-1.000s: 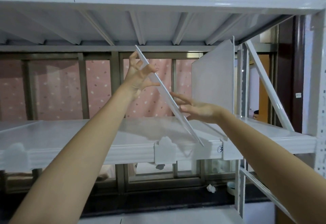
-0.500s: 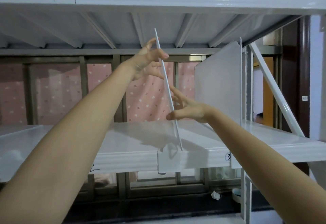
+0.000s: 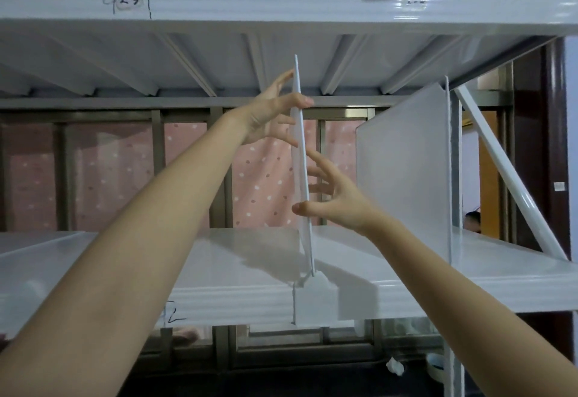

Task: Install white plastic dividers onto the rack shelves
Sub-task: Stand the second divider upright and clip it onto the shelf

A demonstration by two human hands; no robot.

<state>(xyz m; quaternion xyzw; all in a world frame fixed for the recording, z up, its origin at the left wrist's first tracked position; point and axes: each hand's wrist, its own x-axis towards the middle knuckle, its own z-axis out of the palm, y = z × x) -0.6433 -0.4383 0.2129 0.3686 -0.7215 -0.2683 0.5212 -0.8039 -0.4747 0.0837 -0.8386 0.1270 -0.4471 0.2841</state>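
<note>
While I steady it upright:
Divider [image 3: 301,159]: between my palms, foot meeting shelf-edge clip [image 3: 316,299].
Left hand [image 3: 271,115]: thumb and fingers pinching its top.
Right hand [image 3: 334,199]: fingers spread, thumb bracing lower edge.

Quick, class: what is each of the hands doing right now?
Left hand: pinches the upper part of the white plastic divider, thumb in front.
Right hand: fingers spread straight against the divider's lower part, thumb at its edge.
</note>
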